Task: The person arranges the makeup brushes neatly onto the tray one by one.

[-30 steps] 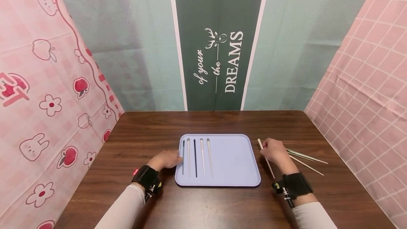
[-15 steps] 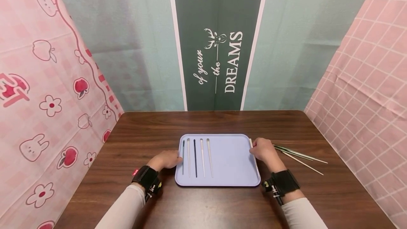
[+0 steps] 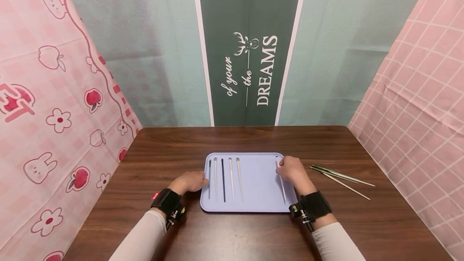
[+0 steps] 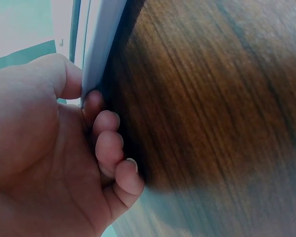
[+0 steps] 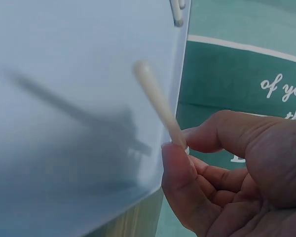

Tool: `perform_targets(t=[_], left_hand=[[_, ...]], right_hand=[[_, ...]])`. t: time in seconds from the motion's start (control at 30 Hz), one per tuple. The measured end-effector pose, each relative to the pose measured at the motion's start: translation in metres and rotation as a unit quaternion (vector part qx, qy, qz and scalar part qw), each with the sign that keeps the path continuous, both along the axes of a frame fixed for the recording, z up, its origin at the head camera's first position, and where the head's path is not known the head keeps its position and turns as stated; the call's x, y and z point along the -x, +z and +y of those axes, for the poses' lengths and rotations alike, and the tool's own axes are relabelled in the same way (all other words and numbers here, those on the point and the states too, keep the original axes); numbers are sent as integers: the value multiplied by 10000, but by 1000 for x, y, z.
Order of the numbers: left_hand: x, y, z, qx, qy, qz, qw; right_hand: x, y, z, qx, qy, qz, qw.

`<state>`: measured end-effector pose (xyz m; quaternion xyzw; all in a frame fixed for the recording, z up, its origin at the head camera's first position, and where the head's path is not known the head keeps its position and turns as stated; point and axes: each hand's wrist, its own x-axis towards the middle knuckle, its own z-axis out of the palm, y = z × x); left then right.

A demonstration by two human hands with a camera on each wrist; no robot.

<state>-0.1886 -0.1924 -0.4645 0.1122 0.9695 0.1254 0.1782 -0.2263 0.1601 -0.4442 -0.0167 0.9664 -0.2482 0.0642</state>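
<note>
A lavender tray [image 3: 259, 184] lies on the table. My left hand [image 3: 190, 181] grips its left rim, and the left wrist view shows the thumb [image 4: 69, 79] over the edge with the other fingers curled under. Several chopsticks stand in a row on the tray's left half, among them a dark one [image 3: 222, 180] and a pale one [image 3: 239, 180]. Over the tray's right side my right hand [image 3: 294, 171] pinches a pale chopstick [image 3: 282, 186] near its thick far end. In the right wrist view this chopstick [image 5: 155, 94] sits between thumb and forefinger, casting a shadow on the tray.
Right of the tray, a few more chopsticks [image 3: 346, 185], pale and green, lie loosely bunched on the dark wood table [image 3: 174, 144]. A green curtain [image 3: 250, 11] hangs behind, with pink cloths on both sides.
My right hand has carried the pale chopstick leftward from beside the tray to over its right part. The left hand stays on the rim.
</note>
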Motion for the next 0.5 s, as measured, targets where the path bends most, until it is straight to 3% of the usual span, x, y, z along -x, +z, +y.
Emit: perform_targets(t=[0.5], left_hand=[[-1,1,0,24,-84,73,9999]], right_hand=[[2,0,-28,155,117,72,9998]])
